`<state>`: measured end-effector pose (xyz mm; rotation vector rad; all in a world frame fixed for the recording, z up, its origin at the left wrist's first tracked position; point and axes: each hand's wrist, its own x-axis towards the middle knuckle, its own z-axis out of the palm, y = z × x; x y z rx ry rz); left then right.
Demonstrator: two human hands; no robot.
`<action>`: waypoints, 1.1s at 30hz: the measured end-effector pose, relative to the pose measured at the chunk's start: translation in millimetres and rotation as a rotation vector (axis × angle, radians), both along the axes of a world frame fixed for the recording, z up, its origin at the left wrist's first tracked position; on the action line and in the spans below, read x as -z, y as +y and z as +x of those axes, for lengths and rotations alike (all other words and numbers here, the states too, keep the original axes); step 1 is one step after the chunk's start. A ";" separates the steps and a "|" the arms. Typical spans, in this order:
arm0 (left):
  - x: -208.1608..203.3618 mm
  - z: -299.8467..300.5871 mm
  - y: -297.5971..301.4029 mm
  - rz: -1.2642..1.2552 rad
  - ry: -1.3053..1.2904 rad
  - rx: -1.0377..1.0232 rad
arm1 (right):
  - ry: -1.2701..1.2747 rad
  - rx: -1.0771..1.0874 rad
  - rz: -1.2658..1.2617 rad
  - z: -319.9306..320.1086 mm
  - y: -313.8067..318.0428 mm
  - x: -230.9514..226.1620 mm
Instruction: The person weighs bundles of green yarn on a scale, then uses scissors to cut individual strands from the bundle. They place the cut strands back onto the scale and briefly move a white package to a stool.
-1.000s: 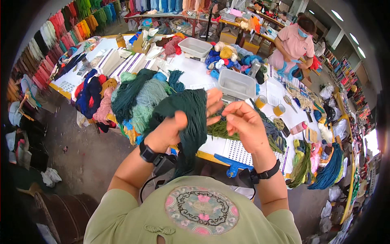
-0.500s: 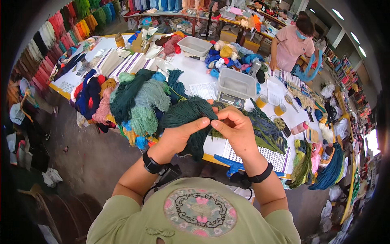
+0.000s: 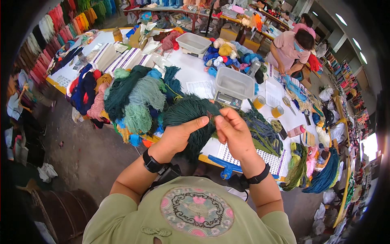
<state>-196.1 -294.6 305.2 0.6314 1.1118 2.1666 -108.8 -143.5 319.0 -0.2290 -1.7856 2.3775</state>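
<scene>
A dark green yarn hank (image 3: 187, 110) is bunched in my left hand (image 3: 188, 131), its loose end hanging below my wrist. The thumb lies across the hank near its right end. Right beside that end, my right hand (image 3: 234, 129) is closed in a pinch, thumb against forefinger. Whatever lies between those fingertips is too small to make out; it may be a strand of the hank. To the left of the held yarn, pale green hanks (image 3: 140, 105) and another dark green hank (image 3: 126, 87) are heaped over the table's edge.
A digital scale (image 3: 228, 99) carries a clear plastic tub (image 3: 235, 82). Olive and grey-blue yarn (image 3: 262, 132) lies to the right, above a shade card (image 3: 260, 156) and a blue clamp-like piece (image 3: 225, 166). Across the table, a co-worker (image 3: 290, 51) handles blue yarn.
My right hand has drawn slightly right, away from my left thumb, while the left keeps its hold on the hank. The co-worker's hands have come together over the table with the blue yarn.
</scene>
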 end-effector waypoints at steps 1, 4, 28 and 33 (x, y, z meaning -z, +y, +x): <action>2.5 -0.3 2.4 -0.004 0.033 -0.043 | -0.013 -0.040 0.105 -0.6 0.9 2.6; 7.8 -3.0 7.0 -0.029 0.079 -0.072 | 0.011 -0.034 0.287 -2.1 7.5 8.7; 25.3 -49.9 -49.5 0.005 -0.184 0.360 | -0.139 0.054 -0.182 -7.4 143.7 33.6; 51.1 -98.5 -168.1 0.371 -0.537 -0.260 | -0.402 0.497 -0.218 36.2 287.2 107.5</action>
